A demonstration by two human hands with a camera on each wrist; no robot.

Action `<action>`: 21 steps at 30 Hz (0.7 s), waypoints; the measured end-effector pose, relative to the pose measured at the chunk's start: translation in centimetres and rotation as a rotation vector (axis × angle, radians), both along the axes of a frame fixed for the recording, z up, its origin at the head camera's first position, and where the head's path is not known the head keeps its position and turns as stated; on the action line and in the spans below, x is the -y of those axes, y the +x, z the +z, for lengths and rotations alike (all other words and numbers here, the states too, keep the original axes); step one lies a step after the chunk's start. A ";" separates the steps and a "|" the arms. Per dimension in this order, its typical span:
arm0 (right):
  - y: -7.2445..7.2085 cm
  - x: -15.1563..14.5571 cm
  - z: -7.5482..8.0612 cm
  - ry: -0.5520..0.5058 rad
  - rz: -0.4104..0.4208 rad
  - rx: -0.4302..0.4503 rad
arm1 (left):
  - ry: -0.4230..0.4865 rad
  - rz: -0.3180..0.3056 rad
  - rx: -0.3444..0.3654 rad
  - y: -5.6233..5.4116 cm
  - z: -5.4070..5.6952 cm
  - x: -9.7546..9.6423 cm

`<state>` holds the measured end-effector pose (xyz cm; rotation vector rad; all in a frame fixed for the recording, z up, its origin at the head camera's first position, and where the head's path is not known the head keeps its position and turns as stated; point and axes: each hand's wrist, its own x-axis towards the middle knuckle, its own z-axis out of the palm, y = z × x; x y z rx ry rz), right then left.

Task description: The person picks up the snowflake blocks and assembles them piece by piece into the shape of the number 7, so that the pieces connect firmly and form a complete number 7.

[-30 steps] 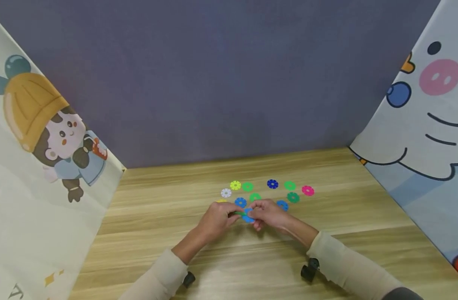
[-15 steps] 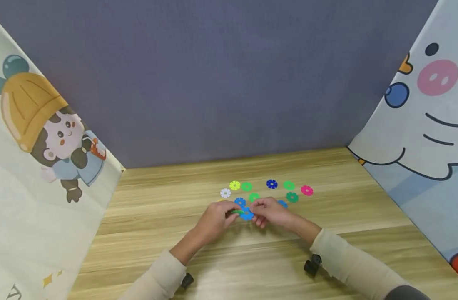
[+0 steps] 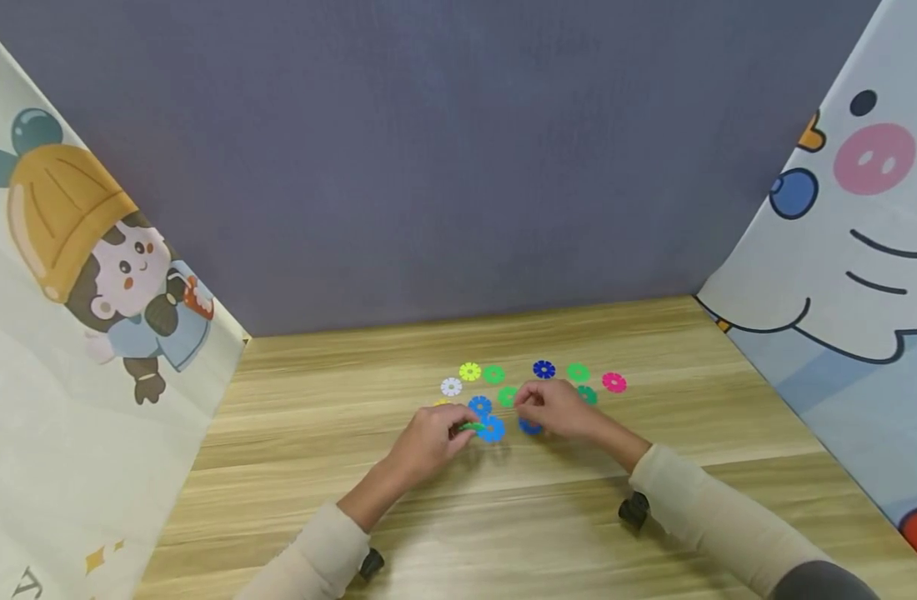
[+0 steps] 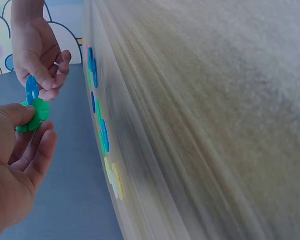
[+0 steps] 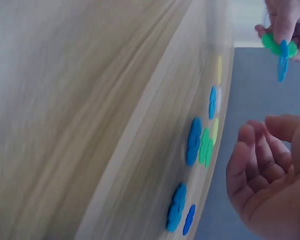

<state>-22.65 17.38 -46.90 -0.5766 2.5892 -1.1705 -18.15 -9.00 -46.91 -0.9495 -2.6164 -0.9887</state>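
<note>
My left hand (image 3: 431,439) pinches a green notched plastic disc (image 4: 39,116) between thumb and fingers. Slotted into it at an angle is a blue notched disc (image 3: 492,429), which sticks out toward the right. My right hand (image 3: 558,408) is apart from the joined pair and holds nothing; its fingers are loosely bent, as the right wrist view shows. Below it on the table lies another blue disc (image 3: 531,427), partly covered by the hand in the head view. A further blue disc (image 5: 176,207) lies flat nearby in the right wrist view.
Loose discs lie flat on the wooden table (image 3: 338,367): yellow (image 3: 469,372), white (image 3: 451,387), light green (image 3: 493,374), dark blue (image 3: 544,369), dark green (image 3: 588,395) and pink (image 3: 614,382). A grey panel (image 3: 458,167) stands behind, with printed panels at both sides.
My right hand has let go of the blue disc and moved right and slightly up. The left hand stays in place, with the joined green and blue discs in its grip.
</note>
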 end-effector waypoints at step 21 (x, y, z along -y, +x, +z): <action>-0.7 -0.6 -1.6 0.412 0.101 -0.174 | -0.016 0.004 -0.015 0.1 -0.2 0.2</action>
